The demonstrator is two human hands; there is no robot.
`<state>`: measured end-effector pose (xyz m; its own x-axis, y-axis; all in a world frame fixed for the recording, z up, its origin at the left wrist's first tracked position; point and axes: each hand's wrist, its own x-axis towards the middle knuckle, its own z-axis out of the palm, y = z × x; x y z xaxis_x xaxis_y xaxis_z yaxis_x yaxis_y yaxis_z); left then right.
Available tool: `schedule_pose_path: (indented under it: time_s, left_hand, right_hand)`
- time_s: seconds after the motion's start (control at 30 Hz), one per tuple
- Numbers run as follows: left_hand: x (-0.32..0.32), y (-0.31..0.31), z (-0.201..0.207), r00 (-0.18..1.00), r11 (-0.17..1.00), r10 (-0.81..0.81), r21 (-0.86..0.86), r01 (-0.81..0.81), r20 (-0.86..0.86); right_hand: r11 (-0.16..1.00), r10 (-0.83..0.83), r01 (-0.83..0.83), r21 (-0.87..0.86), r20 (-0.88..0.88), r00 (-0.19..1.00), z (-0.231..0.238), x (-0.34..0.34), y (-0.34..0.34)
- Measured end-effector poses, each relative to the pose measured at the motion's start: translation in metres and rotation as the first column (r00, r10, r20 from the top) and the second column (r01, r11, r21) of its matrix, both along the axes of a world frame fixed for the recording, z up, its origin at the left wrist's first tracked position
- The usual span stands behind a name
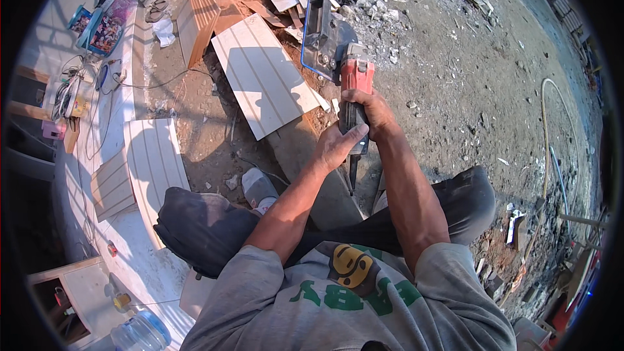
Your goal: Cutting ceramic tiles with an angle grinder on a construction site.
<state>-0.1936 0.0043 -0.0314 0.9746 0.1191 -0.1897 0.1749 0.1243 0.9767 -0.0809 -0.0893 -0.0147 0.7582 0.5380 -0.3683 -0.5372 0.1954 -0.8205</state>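
Panel (268, 77) lies left of the grinder (357, 79), which sits in both hands, long axis pointing forward. Right hand (375, 112) curls its fingers around the casing ahead; left hand (338, 147), nearer the panel, clasps the rear, thumb on top, other fingers hidden.

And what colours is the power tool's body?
The tool body is red and black, in the head view.

Plastic-looking power tool (357, 78), matt cloth shirt (273, 315), rough gritty ground (461, 84); glossy clear-plastic bottle (141, 333) at lower left.
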Motion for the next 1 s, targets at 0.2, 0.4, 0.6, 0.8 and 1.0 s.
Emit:
schedule_pose_path:
  time_s: [0.2,0.4,0.6,0.8,1.0]
  left_hand:
    - [-0.031,0.027,0.021,0.904,0.887,-0.181,0.333,0.320,-0.387]
    - [-0.101,0.004,0.037,0.491,0.793,-0.309,0.064,0.605,-0.814]
    - [-0.073,-0.003,0.043,0.479,0.628,-0.253,0.234,0.742,-0.840]
    - [-0.023,0.051,0.051,0.611,0.743,-0.229,0.270,0.613,-0.758]
    - [0.005,0.147,0.038,0.797,0.791,0.405,0.609,-0.061,-0.447]
  right_hand:
    - [0.973,0.066,-0.032,-0.228,0.144,0.987,0.036,0.025,-0.001]
    - [0.776,0.310,0.008,-0.630,0.394,0.865,0.028,0.033,0.001]
    - [0.593,0.458,-0.054,-0.804,0.281,0.844,0.008,-0.010,-0.025]
    - [0.451,0.500,-0.092,-0.888,0.166,0.850,-0.010,-0.019,-0.030]
    - [0.390,0.526,-0.116,-0.913,0.118,0.842,-0.022,-0.033,-0.029]
